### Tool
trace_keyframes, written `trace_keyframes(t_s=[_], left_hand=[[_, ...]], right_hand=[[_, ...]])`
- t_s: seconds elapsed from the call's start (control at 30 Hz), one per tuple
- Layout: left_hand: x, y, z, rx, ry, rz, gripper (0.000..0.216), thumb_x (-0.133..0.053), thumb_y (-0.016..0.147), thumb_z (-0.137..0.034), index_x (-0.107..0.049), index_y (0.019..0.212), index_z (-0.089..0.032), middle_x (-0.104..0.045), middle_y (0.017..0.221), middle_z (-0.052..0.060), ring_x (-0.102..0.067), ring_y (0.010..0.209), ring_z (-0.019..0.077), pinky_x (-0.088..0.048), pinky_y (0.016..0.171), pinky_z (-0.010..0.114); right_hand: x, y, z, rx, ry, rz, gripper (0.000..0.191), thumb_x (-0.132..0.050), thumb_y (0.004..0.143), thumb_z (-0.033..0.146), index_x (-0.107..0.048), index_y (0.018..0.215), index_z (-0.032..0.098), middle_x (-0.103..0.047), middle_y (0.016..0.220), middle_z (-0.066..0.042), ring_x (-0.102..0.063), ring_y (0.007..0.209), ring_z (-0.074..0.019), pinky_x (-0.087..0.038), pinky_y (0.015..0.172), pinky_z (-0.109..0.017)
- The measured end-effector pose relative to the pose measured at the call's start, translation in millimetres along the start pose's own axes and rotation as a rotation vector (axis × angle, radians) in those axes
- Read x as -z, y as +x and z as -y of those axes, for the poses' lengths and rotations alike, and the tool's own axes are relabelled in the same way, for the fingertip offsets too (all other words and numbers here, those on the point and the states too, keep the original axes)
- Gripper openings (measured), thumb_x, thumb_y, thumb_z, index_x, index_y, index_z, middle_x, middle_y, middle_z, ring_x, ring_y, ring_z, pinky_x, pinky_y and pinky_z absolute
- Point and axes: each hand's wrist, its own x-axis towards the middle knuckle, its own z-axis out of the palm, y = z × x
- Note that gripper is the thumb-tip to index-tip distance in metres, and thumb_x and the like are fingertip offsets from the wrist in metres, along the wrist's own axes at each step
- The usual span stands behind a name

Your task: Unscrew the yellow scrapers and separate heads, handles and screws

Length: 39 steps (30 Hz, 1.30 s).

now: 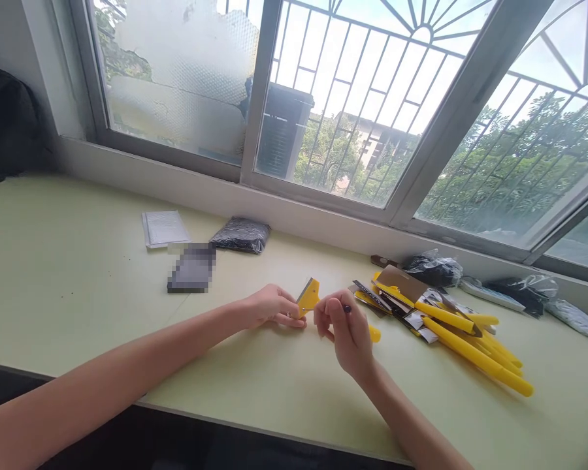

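My left hand point(279, 307) is closed on the head of a yellow scraper point(311, 295), which has a dark strip along its slanted edge. The scraper's handle runs behind my right hand, and its rounded yellow end shows on the far side. In the fingers of my right hand point(345, 329) is a slim tool, probably a small screwdriver point(347, 309), with its dark end sticking out by the knuckles. Its thin shaft seems to point at a screw in the scraper head. Most of this tool is hidden by my fingers.
Several more yellow scrapers point(480, 352) lie heaped at right with packaging pieces. Behind them, plastic-wrapped dark bundles point(434, 267) line the windowsill. A white packet point(165, 228), a black wrapped packet point(242, 235) and a blurred dark box point(191, 269) sit left on the pale table point(102, 294).
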Motion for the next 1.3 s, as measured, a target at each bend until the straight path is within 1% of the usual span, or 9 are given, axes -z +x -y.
trace_keyframes(t_s=[0.23, 0.33, 0.43, 0.53, 0.67, 1.0, 1.07, 1.17, 1.3], left_hand=[[-0.2, -1.0, -0.6, 0.000, 0.003, 0.000, 0.012, -0.080, 0.065, -0.019, -0.070, 0.065, -0.014, -0.077, 0.080, 0.009, -0.077, 0.099, 0.0281, -0.056, 0.099, 0.030], [1.4, -1.1, 0.3, -0.005, 0.005, 0.010, 0.012, -0.082, 0.065, -0.021, -0.071, 0.067, -0.014, -0.078, 0.083, 0.009, -0.076, 0.100, 0.0283, -0.055, 0.101, 0.031], [3.4, -0.6, 1.8, -0.003, 0.011, 0.016, 0.015, -0.083, 0.064, -0.022, -0.071, 0.067, -0.015, -0.078, 0.087, 0.009, -0.076, 0.101, 0.0292, -0.054, 0.103, 0.032], [4.6, 0.5, 3.2, 0.001, 0.009, 0.016, 0.017, -0.084, 0.063, -0.023, -0.069, 0.066, -0.015, -0.079, 0.091, 0.011, -0.075, 0.102, 0.0300, -0.054, 0.103, 0.034], [4.3, 1.1, 3.5, -0.002, 0.008, 0.018, 0.018, -0.083, 0.064, -0.022, -0.066, 0.064, -0.015, -0.078, 0.085, 0.010, -0.076, 0.101, 0.0290, -0.055, 0.100, 0.032], [2.2, -1.9, -0.7, -0.003, 0.026, 0.024, 0.017, -0.085, 0.065, -0.024, -0.073, 0.071, -0.012, -0.078, 0.086, 0.011, -0.075, 0.103, 0.0293, -0.055, 0.102, 0.032], [2.4, -1.2, -0.6, -0.008, 0.020, 0.022, 0.017, -0.085, 0.065, -0.023, -0.073, 0.071, -0.012, -0.078, 0.085, 0.011, -0.075, 0.102, 0.0293, -0.055, 0.103, 0.033], [2.4, 0.1, 0.3, -0.014, 0.005, 0.020, 0.015, -0.083, 0.066, -0.022, -0.073, 0.070, -0.012, -0.077, 0.083, 0.010, -0.076, 0.101, 0.0288, -0.055, 0.103, 0.033], [2.4, 0.8, 1.1, -0.013, 0.006, 0.022, 0.014, -0.083, 0.066, -0.021, -0.073, 0.070, -0.013, -0.077, 0.084, 0.010, -0.076, 0.101, 0.0287, -0.055, 0.102, 0.033]], right_hand=[[-2.9, 4.4, 2.9, 0.001, -0.044, 0.007, 0.029, -0.042, 0.107, 0.040, -0.051, 0.087, 0.021, -0.062, 0.076, -0.001, -0.048, 0.055, -0.0098, -0.038, 0.049, -0.023], [-5.5, 8.1, 4.3, -0.010, 0.008, -0.021, 0.024, -0.050, 0.104, 0.041, -0.056, 0.092, 0.021, -0.061, 0.078, 0.000, -0.039, 0.051, -0.0079, -0.031, 0.047, -0.023], [-5.6, 10.1, 5.2, -0.064, 0.115, -0.018, 0.024, -0.053, 0.103, 0.044, -0.059, 0.102, 0.021, -0.053, 0.070, 0.003, -0.029, 0.050, -0.0079, -0.024, 0.046, -0.023], [-2.6, 9.2, 8.1, -0.124, 0.178, 0.011, 0.035, -0.044, 0.104, 0.053, -0.059, 0.107, 0.022, -0.041, 0.069, 0.004, -0.026, 0.052, -0.0092, -0.022, 0.046, -0.024], [2.6, 7.6, 14.1, -0.097, 0.201, 0.072, 0.041, -0.034, 0.106, 0.054, -0.059, 0.108, 0.023, -0.047, 0.081, 0.000, -0.035, 0.056, -0.0103, -0.031, 0.049, -0.026], [-2.4, 4.0, 10.5, 0.122, 0.039, -0.011, 0.010, -0.065, 0.096, 0.025, -0.070, 0.089, 0.021, -0.064, 0.083, -0.002, -0.051, 0.049, -0.0080, -0.040, 0.044, -0.025], [-3.6, 3.2, 10.9, 0.127, 0.062, 0.007, 0.010, -0.062, 0.098, 0.027, -0.072, 0.098, 0.022, -0.064, 0.087, -0.003, -0.053, 0.050, -0.0084, -0.042, 0.044, -0.025], [-3.1, 3.8, 13.8, 0.141, 0.104, 0.063, 0.025, -0.048, 0.105, 0.031, -0.068, 0.118, 0.024, -0.061, 0.094, -0.005, -0.056, 0.053, -0.0091, -0.044, 0.044, -0.026], [-3.3, 5.6, 17.4, 0.129, 0.132, 0.017, 0.015, -0.054, 0.102, 0.027, -0.068, 0.102, 0.021, -0.064, 0.097, -0.006, -0.060, 0.050, -0.0086, -0.043, 0.040, -0.024]])
